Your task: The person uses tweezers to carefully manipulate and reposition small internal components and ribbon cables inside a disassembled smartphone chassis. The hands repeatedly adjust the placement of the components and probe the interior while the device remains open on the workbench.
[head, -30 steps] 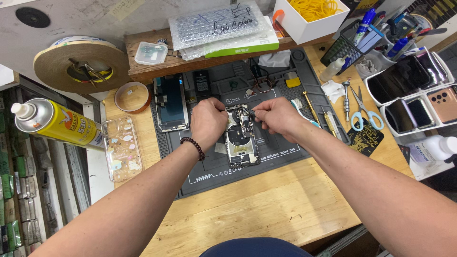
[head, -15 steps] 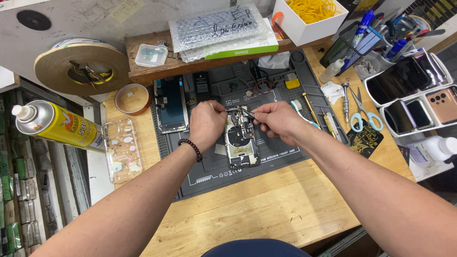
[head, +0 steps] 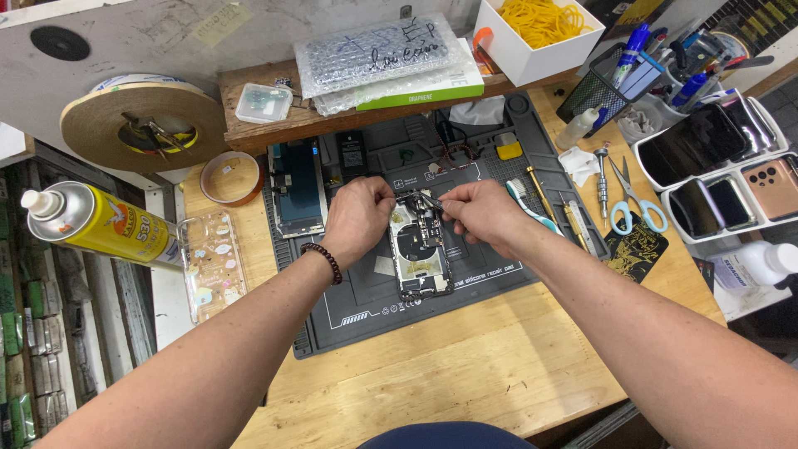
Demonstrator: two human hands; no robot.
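An opened phone [head: 421, 254] with its insides showing lies on a grey repair mat [head: 465, 274]. My left hand [head: 357, 218], with a bead bracelet on the wrist, rests at the phone's upper left corner and steadies it. My right hand [head: 478, 209] grips metal tweezers [head: 424, 199], whose tips touch the top of the phone's board. A detached screen [head: 298, 189] lies on the mat to the left of my left hand.
A yellow spray can [head: 91, 224] and a clear phone case [head: 212, 264] lie at the left. A tape roll [head: 141, 125] sits behind them. Scissors [head: 630, 199], a screwdriver [head: 602, 179] and a toothbrush [head: 532, 208] lie to the right, by trays of phones [head: 723, 166].
Both hands have kept their place over the top of the phone. The tweezers' tips have shifted slightly along the board.
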